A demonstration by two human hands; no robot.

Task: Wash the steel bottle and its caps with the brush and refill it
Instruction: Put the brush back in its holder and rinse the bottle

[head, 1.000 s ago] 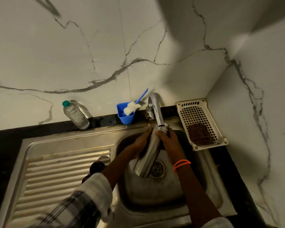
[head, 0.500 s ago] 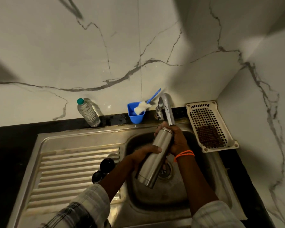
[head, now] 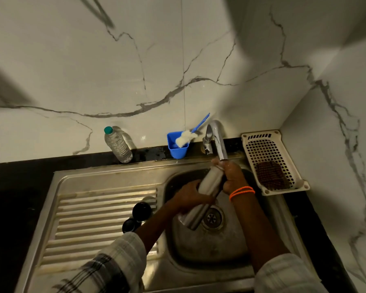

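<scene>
We are standing at a steel sink [head: 106, 178] set in a dark counter, with white veined marble walls meeting in the far right corner under dim light. We are holding the steel bottle [head: 207, 187] tilted over the basin, its mouth up under the tap [head: 219, 142]; our left hand [head: 190, 195] is curling around its middle and our right hand [head: 232, 176] is gripping its neck. The bottle's mouth is hiding behind our fingers, and whether water is running is hard to make out. Two dark caps [head: 135, 216] are lying on the ribbed drainboard, just left of the basin. By the far wall a brush [head: 190, 134] is leaning in a blue cup [head: 178, 150], with a plastic bottle [head: 117, 144] further left. A white basket [head: 270, 159] on the right is holding something dark that we cannot identify.
</scene>
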